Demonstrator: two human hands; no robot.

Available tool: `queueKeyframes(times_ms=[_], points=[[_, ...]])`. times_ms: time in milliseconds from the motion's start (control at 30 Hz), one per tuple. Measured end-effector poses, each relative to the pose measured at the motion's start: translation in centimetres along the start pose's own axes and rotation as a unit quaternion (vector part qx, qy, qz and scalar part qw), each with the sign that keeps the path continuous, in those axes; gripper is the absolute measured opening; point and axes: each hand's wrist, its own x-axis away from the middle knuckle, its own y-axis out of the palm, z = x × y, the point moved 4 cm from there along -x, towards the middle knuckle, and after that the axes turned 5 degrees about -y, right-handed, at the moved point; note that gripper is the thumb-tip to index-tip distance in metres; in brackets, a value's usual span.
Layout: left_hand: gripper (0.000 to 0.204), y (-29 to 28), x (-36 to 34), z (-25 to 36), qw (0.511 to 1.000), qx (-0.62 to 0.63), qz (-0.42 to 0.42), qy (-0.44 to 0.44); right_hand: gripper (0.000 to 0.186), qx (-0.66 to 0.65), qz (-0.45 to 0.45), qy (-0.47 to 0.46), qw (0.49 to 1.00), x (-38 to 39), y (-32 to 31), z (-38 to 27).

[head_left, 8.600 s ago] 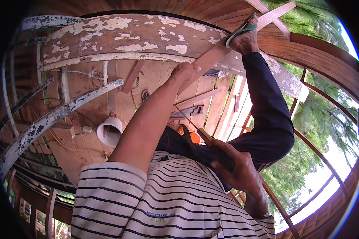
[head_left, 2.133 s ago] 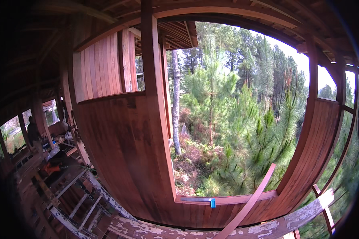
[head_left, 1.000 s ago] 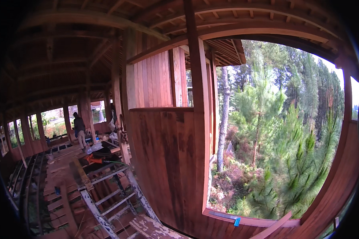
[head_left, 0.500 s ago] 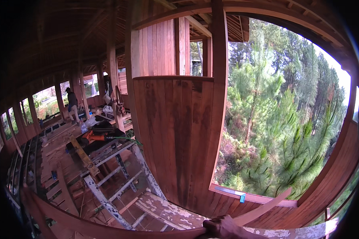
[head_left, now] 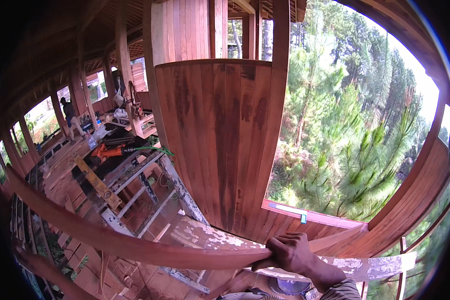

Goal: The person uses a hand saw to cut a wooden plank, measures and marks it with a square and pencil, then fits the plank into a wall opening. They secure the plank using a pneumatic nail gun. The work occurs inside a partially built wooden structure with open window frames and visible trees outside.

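My right hand (head_left: 291, 251) is closed around a long, narrow reddish wooden board (head_left: 150, 251). The board runs from the far left, across the front of a ladder, to a tapering end near the window opening on the right. A striped sleeve (head_left: 341, 290) shows at the right wrist. My left hand is out of sight. Beyond the right hand, a small blue and silver square-like tool (head_left: 303, 218) rests on the window sill (head_left: 330, 220). Below the hand lies a plank with peeling white paint (head_left: 365, 267).
A paint-spattered metal ladder (head_left: 185, 197) stands left of a wood-plank wall (head_left: 220, 145). Near its top are an orange power tool (head_left: 112, 151) with a green cord and a yellow spirit level (head_left: 96, 181). A person (head_left: 71, 117) stands far left. A dark bucket (head_left: 291, 286) is below.
The board has risen, most at its left end, and now crosses in front of the ladder. My right hand, still gripping it, appears higher. The view has shifted downward, showing more floor and forearm.
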Motion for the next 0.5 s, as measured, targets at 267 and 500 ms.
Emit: queueKeyframes(times_ms=[267, 500], points=[[0.055, 3.9, 25.9, 7.0, 0.893, 0.185, -0.381, -0.152, 0.059, 0.07, 0.019, 0.075, 0.995, -7.0, -0.1, 6.2], [0.027, 5.7, 42.5, 10.4, 0.639, 0.318, -0.593, -0.373, 0.05, -0.013, 0.127, 0.151, 0.98, -7.7, -3.0, 11.9]])
